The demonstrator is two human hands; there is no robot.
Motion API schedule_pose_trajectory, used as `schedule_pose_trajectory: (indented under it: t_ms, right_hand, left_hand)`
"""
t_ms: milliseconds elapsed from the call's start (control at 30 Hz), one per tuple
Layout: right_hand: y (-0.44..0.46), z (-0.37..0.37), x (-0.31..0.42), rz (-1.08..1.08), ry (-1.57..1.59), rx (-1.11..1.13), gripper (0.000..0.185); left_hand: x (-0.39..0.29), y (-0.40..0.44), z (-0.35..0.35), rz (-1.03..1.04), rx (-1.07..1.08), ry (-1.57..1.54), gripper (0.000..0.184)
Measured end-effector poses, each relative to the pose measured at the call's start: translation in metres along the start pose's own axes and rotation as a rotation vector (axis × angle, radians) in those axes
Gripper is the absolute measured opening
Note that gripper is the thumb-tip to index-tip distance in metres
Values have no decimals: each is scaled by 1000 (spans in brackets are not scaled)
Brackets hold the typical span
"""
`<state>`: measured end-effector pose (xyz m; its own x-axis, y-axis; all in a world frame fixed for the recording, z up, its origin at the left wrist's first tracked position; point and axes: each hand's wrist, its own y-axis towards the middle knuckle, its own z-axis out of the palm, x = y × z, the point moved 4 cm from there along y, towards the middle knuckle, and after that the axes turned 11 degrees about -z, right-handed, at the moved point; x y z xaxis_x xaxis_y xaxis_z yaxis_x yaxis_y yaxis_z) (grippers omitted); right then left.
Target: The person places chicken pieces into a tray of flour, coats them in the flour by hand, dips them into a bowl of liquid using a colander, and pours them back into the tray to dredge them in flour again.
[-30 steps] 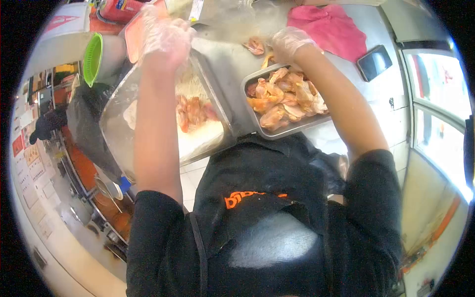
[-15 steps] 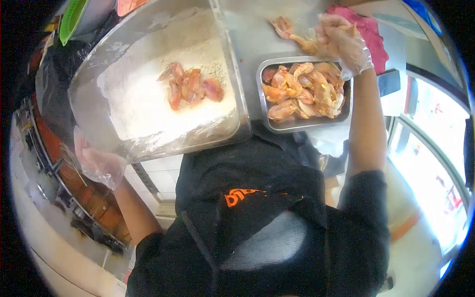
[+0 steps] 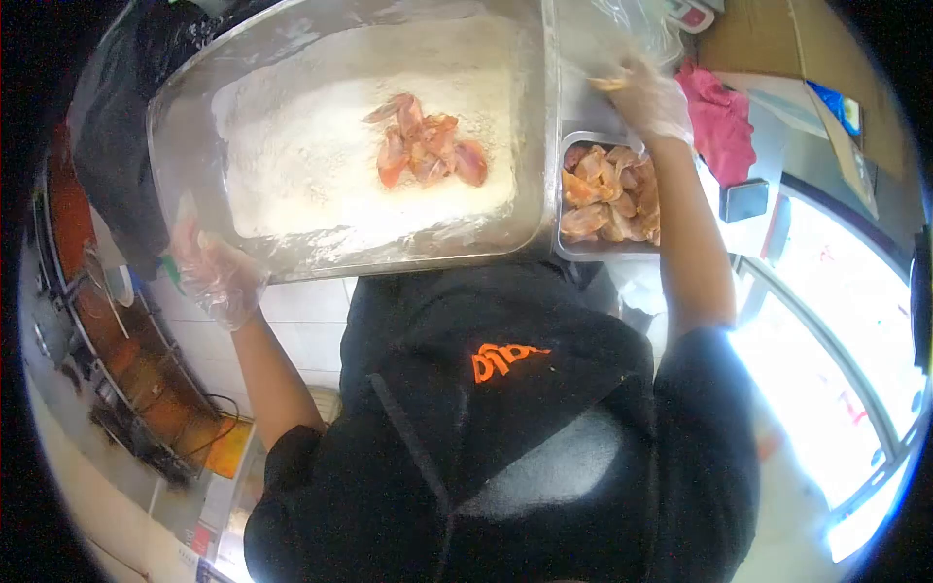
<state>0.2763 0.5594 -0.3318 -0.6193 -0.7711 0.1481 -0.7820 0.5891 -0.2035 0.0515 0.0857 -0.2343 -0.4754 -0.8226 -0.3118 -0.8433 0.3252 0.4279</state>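
My left hand (image 3: 219,274), in a clear plastic glove, is at the near left corner of a large metal tray (image 3: 389,260), fingers extended beside its wall. In the tray lies a bed of white flour (image 3: 292,165) with several raw chicken pieces (image 3: 430,148) heaped on it. My right hand (image 3: 656,102), also gloved and smeared by motion, is above the far side of a smaller metal tray (image 3: 607,251). A yellowish chicken piece (image 3: 609,85) pokes out from its closed fingers. More raw chicken pieces (image 3: 607,199) fill the smaller tray, partly hidden by my right forearm.
A pink cloth (image 3: 719,121) and a dark phone (image 3: 744,200) lie to the right of my right arm. A clear plastic bag (image 3: 641,29) and cardboard (image 3: 753,39) are at the far right. Black plastic (image 3: 112,146) hangs at the left. A glass-fronted case (image 3: 816,330) stands on the right.
The view has shifted, so both trays appear further right. Chicken pieces seen beyond the smaller tray are no longer visible there; one now shows at my right fingers. The heap on the flour looks the same.
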Motion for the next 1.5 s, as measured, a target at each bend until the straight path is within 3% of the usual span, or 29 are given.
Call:
schedule_pose_trajectory:
  t_ms: [33, 100, 133, 200, 300, 333, 367, 467, 500, 567, 633, 733, 867, 933, 967, 1000, 1067, 1167, 1233, 1267, 1367, 1433, 1500]
  right_hand:
    - [-7, -10, 2, -15, -16, 0, 35]
    - [-22, -22, -9, 236, 225, 83, 39]
    - [-25, -17, -22, 231, 209, 84, 39]
    - [-38, 0, -61, 209, 672, -276, 32]
    - [-53, 2, -84, 222, 855, -400, 31]
    - [-57, 9, -96, 267, 1091, -371, 30]
    - [-57, 2, -91, 268, 1086, -372, 30]
    - [-52, -21, -73, 34, 461, -188, 31]
    - [-50, -29, -59, 38, 457, -196, 31]
    - [-41, -22, -18, 26, 277, 145, 37]
    - [-27, -6, 4, -2, 45, 336, 41]
    - [-10, 34, 1, -35, -161, 304, 40]
    - [0, 42, -5, -14, -130, 412, 43]
    - [-4, 17, -10, -4, -14, 206, 40]
    - [-7, 10, -18, -6, -17, 206, 40]
    - [-13, 2, -19, 72, 636, 173, 29]
    - [-27, -20, -9, 96, 1243, 85, 18]
    - [-46, -85, 76, -102, 1129, 6, 20]
    - [-77, -118, 139, -26, 1543, 0, 33]
    - [-79, -135, 137, -18, 1544, -7, 33]
    - [-81, -142, 106, -106, 1451, 163, 57]
    - [-78, -107, 51, -348, 953, -276, 24]
    - [-98, -84, 39, -362, 325, 195, 32]
  left_hand:
    - [-2, -1, -2, -24, -1, -93, 69]
    - [-2, 0, -4, -64, -5, -193, 68]
    - [-3, 1, -6, -54, -12, -176, 67]
    - [1, -1, -3, -52, -20, -169, 66]
    - [14, -2, 0, 12, -45, -228, 63]
    - [16, -2, 0, 20, -47, -201, 62]
    - [16, -2, 0, 28, -47, -175, 61]
    - [10, 1, -3, 109, -19, -104, 58]
    - [10, 1, -4, 113, -22, -112, 58]
    - [9, 0, -5, 159, -40, -103, 57]
    - [18, -1, -4, 159, -28, -82, 55]
    - [18, -3, -3, 159, -10, -79, 50]
    - [16, -4, -5, 197, -6, -25, 42]
    - [24, -5, -3, 199, 0, -36, 40]
    - [26, -6, -2, 201, 4, -44, 38]
    - [23, -5, -2, 199, 5, -45, 38]
    - [17, -2, -4, 168, 41, -36, 42]
    - [15, -3, 0, 185, 19, 118, 50]
    - [12, -1, 0, 185, 22, 51, 54]
    - [11, -2, 1, 172, 22, -15, 58]
    - [22, -5, 4, 59, 29, -33, 63]
    - [19, -3, 3, 145, 9, -15, 53]
    - [10, -1, 1, 231, -19, 3, 43]
